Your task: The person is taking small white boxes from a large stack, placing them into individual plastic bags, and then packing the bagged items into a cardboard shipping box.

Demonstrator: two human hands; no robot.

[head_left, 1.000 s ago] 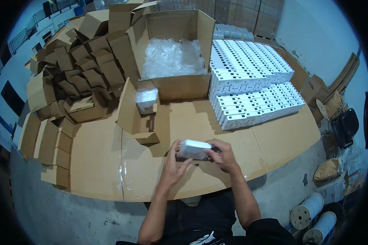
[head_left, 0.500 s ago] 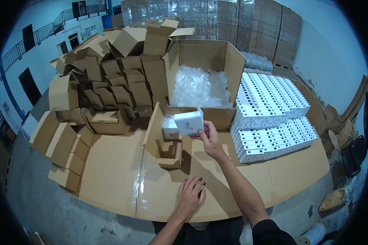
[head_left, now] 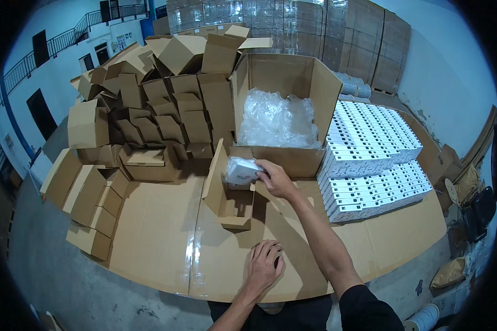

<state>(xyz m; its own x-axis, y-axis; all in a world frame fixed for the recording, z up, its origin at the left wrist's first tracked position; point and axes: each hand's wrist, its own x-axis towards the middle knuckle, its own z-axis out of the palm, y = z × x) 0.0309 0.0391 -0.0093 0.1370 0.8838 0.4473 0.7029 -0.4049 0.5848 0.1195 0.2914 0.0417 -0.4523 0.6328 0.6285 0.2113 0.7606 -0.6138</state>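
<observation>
My right hand (head_left: 276,179) is closed on the right edge of a small flat white box (head_left: 243,175). That white box is tilted at the mouth of an open brown carton (head_left: 237,223), over its far part. Clear plastic wrap (head_left: 234,163) shows inside the carton, beside the white box. The carton's flap (head_left: 214,175) stands up on the left, and its near part shows bare cardboard inside. Nearer to me, my left hand (head_left: 264,267) rests on the cardboard-covered table, fingers loosely bent and apart, holding nothing that I can see.
Behind the carton stands a large open box (head_left: 281,69) with clear bubble wrap (head_left: 279,118). Stacked white boxes (head_left: 370,160) fill the right of the table (head_left: 154,237). Open brown cartons (head_left: 171,110) pile up at the back left; more cartons (head_left: 88,204) line the left edge.
My right hand has lowered the white box and moved it slightly left, into the carton's mouth. My left hand stays resting on the table. The whole view has shifted slightly.
</observation>
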